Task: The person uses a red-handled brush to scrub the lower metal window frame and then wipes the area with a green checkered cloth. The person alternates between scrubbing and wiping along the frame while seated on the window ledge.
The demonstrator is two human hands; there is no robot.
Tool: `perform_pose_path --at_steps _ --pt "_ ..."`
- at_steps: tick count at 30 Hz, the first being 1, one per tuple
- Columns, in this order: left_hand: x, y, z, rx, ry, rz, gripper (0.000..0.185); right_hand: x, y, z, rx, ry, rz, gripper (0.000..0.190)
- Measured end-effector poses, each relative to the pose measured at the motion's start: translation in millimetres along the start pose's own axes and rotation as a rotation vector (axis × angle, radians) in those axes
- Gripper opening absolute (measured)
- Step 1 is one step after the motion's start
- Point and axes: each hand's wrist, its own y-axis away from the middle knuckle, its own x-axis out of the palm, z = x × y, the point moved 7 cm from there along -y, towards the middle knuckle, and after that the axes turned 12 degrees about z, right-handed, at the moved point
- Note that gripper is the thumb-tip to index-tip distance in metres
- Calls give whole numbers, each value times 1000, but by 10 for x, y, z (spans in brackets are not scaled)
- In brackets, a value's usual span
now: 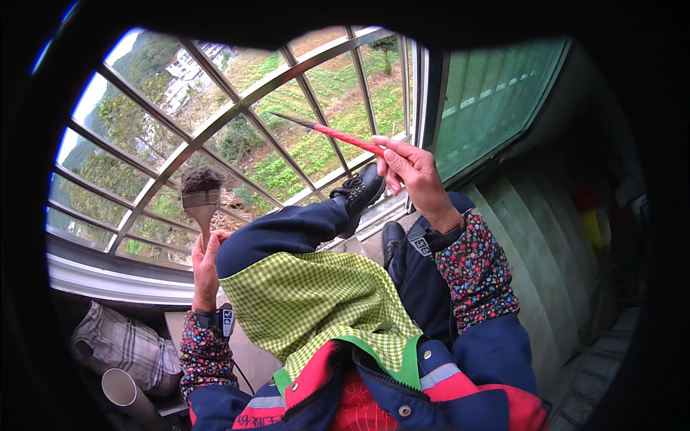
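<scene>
My left hand (pixel 206 264) grips the handle of a flat paintbrush (pixel 201 207) beside my raised knee. The brush points up, and a clump of brown-grey fuzz (pixel 201 179) sits at its bristle end. Between the thumb and fingers of my right hand (pixel 412 175) is a slim tool with a red spiral-textured handle (pixel 345 137). Its dark, tapered tip points to the upper left, before the window bars and well apart from the brush. Across my lap lies a green-and-white checked apron (pixel 318 301).
A curved metal window grille (pixel 237 108) stands ahead, with fields and houses outside. A green-tinted window pane (pixel 490 108) is at right. Plaid cloth (pixel 124 345) and a pale cylindrical container (pixel 126 393) are at lower left. My black shoe (pixel 361 196) rests by the sill.
</scene>
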Motion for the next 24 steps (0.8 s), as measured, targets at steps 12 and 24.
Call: perform_pose_path --at_steps 12,24 --pt "287 186 -306 153 342 129 22 10 -23 17 -24 -187 59 36" --pt "385 578 -628 27 149 101 24 -140 5 -119 173 -7 -38 33"
